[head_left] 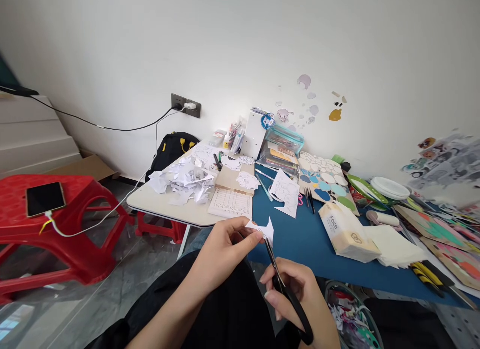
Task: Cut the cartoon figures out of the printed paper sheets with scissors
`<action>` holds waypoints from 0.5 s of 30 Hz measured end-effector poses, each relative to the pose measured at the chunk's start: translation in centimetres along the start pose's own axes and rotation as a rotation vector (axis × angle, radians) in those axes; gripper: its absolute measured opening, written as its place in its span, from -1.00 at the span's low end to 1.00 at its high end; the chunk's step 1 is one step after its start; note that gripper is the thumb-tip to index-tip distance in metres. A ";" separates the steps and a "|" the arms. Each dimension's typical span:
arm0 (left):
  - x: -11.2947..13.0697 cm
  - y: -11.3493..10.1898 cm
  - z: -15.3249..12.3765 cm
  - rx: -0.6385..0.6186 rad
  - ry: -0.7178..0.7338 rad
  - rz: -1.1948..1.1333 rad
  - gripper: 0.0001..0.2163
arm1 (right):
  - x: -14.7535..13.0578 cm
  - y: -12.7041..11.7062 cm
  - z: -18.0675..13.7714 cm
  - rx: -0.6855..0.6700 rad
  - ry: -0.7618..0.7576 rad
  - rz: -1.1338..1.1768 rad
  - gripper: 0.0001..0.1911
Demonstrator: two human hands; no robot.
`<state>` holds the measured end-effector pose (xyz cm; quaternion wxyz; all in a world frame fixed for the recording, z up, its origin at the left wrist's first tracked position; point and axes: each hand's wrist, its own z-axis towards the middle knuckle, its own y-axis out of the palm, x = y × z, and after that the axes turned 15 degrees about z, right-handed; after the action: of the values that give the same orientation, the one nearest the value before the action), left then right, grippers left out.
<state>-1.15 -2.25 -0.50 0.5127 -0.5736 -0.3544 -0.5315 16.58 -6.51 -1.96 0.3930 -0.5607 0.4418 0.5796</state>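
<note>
Paper (269,231): pinched by left grip (229,243); probably super flimsy, best held by edges
Scissors (278,280): wrapped in right grip (304,288), likely stiff

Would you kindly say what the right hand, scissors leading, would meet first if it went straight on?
Likely the white paper piece held by the left hand: the scissors in the right hand point at it, though depth is unclear.

The far white wall (225,49) bears a dark socket panel (183,101). At left, a red stool (80,195) stands on glossy grey floor (142,276); farther right come a white tabletop (157,204) and a blue tabletop (296,246).
</note>
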 end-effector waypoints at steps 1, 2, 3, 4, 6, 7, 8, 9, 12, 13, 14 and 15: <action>0.0 0.0 0.0 0.005 -0.007 -0.016 -0.80 | 0.0 0.0 0.0 0.001 0.003 0.015 -0.90; 0.0 0.0 0.0 0.011 -0.015 -0.028 -0.81 | 0.0 0.0 0.0 -0.002 0.006 0.026 -0.91; 0.1 0.0 0.0 0.016 -0.022 -0.035 -0.80 | -0.1 0.1 0.1 -0.010 0.011 0.032 -0.91; 0.2 0.1 0.0 0.019 -0.027 -0.040 -0.80 | -0.1 0.1 0.1 -0.017 0.008 0.034 -0.91; 0.4 0.1 -0.1 0.016 -0.026 -0.037 -0.80 | -0.1 0.3 0.2 -0.030 -0.005 0.034 -0.91; 0.6 0.2 -0.1 0.012 -0.023 -0.035 -0.80 | -0.1 0.3 0.3 -0.033 -0.018 0.039 -0.90; 0.7 0.2 -0.2 0.010 -0.022 -0.039 -0.81 | -0.1 0.4 0.4 -0.038 -0.032 0.046 -0.90; 0.8 0.3 -0.2 0.009 -0.022 -0.048 -0.82 | -0.1 0.5 0.4 -0.042 -0.048 0.054 -0.89; 1.0 0.4 -0.4 0.007 -0.024 -0.076 -0.84 | -0.1 0.8 0.6 -0.041 -0.094 0.065 -0.88; 1.0 0.4 -0.4 0.008 -0.025 -0.083 -0.85 | -0.1 0.8 0.6 -0.042 -0.106 0.070 -0.88; 1.0 0.4 -0.5 0.010 -0.026 -0.088 -0.85 | -0.1 0.9 0.6 -0.046 -0.114 0.077 -0.88; 0.9 0.5 -0.5 0.013 -0.025 -0.093 -0.85 | 0.0 1.0 0.6 -0.050 -0.114 0.088 -0.89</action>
<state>-0.65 -2.97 0.26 0.4867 -0.5599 -0.3907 -0.5450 15.46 -6.19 -1.85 0.3776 -0.5163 0.4284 0.6383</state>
